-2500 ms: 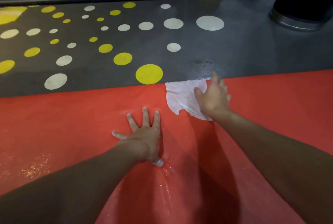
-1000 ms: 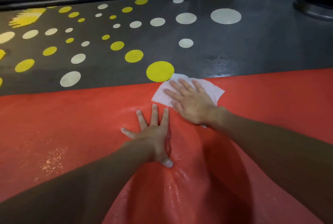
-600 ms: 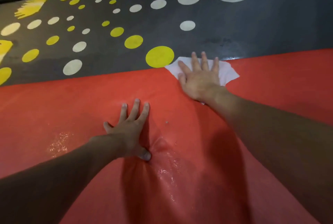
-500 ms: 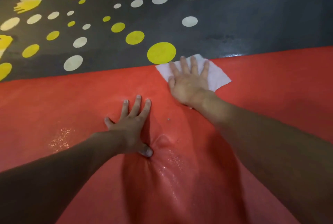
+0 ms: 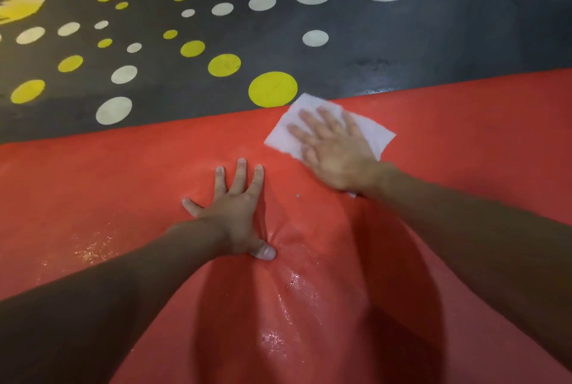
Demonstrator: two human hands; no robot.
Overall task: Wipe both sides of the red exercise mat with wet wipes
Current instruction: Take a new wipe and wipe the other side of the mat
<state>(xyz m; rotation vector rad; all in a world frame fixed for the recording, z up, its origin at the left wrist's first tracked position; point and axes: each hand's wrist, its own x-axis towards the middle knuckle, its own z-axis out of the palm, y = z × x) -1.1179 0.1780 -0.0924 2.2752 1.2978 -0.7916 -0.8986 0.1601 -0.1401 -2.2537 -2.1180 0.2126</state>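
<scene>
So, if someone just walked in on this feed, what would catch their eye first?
The big red mat filling the lower half of the view, with wet shine near its bottom middle. Then the right hand pressing a white wipe flat at the mat's far edge, while the left hand rests spread on the mat nearby. Beyond, a dark floor dotted yellow and white.

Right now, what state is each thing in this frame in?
red mat: spread on the floor, wet sheen in patches, creased beside the left hand.
wet wipe: unfolded flat at the mat's far edge, under the right hand.
left hand: flat, fingers spread, pressing on the mat.
right hand: flat on the wipe, fingers straight, blurred.
floor: dark with painted dots.
</scene>
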